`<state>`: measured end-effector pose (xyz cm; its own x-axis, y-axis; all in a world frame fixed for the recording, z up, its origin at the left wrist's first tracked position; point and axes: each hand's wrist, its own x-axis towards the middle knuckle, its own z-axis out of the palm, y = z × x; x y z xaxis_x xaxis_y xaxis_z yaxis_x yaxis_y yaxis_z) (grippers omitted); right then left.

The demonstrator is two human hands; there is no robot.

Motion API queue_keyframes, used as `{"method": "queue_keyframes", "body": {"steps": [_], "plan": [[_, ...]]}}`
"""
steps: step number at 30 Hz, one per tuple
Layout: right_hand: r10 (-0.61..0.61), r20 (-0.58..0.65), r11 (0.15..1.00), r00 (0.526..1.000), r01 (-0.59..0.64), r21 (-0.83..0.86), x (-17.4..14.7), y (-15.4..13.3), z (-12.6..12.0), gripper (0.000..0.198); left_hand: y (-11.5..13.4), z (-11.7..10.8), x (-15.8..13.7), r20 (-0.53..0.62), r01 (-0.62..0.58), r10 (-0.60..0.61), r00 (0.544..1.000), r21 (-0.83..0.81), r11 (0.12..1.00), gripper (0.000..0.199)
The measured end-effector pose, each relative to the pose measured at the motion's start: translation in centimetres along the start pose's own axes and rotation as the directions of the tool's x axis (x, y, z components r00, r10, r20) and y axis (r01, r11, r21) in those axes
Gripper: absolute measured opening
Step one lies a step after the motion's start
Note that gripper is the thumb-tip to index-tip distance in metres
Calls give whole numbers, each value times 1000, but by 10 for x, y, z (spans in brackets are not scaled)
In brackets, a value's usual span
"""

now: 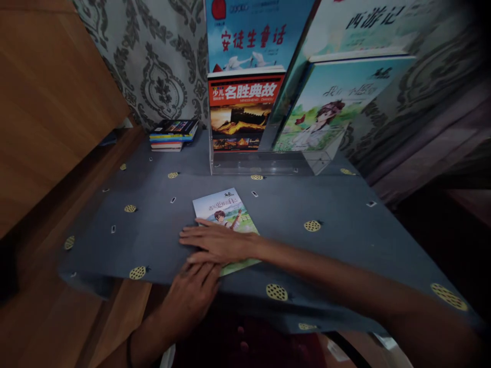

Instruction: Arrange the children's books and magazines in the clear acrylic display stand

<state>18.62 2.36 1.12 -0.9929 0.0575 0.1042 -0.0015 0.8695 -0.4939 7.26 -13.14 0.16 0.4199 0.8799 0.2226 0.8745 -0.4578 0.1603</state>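
A thin paperback book (243, 225) with a blue-and-green cover, showing a drawn figure, lies flat on the cloth-covered table (286, 204). My right hand (218, 243) reaches across from the right and rests flat on the book's lower half, fingers stretched toward its left edge. Close to the table's front edge, my left hand (197, 286) lies at the book's lower left corner. Its fingers are extended and slightly bent, with their tips by my right thumb. The hands cover the book's lower left part.
Behind the book stands a clear acrylic display rack (264, 166) with several upright books, among them a red-topped one (243, 112) and a green one (326, 110). A small stack of books (172, 135) sits at the back left. A wooden panel (49, 97) rises at the left.
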Motion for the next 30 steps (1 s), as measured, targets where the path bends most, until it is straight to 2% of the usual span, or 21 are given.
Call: {"method": "queue_keyframes", "body": {"steps": [2,4,6,9,12,15,18,20,23,25,28,30], "plan": [[51,-54,995,997,-55,-80,13,20,0,58,-7,-4,2,-50,-21,18,999,-61,998,39],[155,-124,975,980,-172,-138,18,41,-3,57,-19,-5,4,-70,-45,38,997,-101,994,41],[287,-212,934,934,-322,-154,15,61,-7,56,-33,-4,8,-58,-16,10,998,-97,995,42],[424,-304,868,853,-479,-133,-4,77,-11,59,-54,4,17,-34,114,-115,993,-33,993,46],[499,-352,823,792,-560,-94,-28,74,-9,63,-69,14,28,-30,240,-239,970,15,971,56],[555,-409,779,724,-625,-51,-49,60,1,65,-74,19,37,-29,286,-287,957,-19,958,60],[562,-455,770,691,-638,-19,-62,45,11,63,-72,16,44,-30,325,-335,942,-176,929,58],[556,-469,774,687,-633,-9,-66,41,15,62,-72,12,48,-24,362,-392,920,-336,869,58],[561,-481,771,674,-637,9,-66,40,16,63,-73,7,55,0,399,-498,867,-599,694,60],[570,-495,765,656,-643,30,-66,42,16,63,-74,7,61,29,385,-570,821,-765,516,61],[572,-515,768,638,-638,63,-65,43,17,62,-70,11,74,140,291,-664,734,-949,123,59],[565,-526,781,635,-617,94,-66,43,18,63,-63,14,86,262,216,-693,671,-964,-155,49]]}}
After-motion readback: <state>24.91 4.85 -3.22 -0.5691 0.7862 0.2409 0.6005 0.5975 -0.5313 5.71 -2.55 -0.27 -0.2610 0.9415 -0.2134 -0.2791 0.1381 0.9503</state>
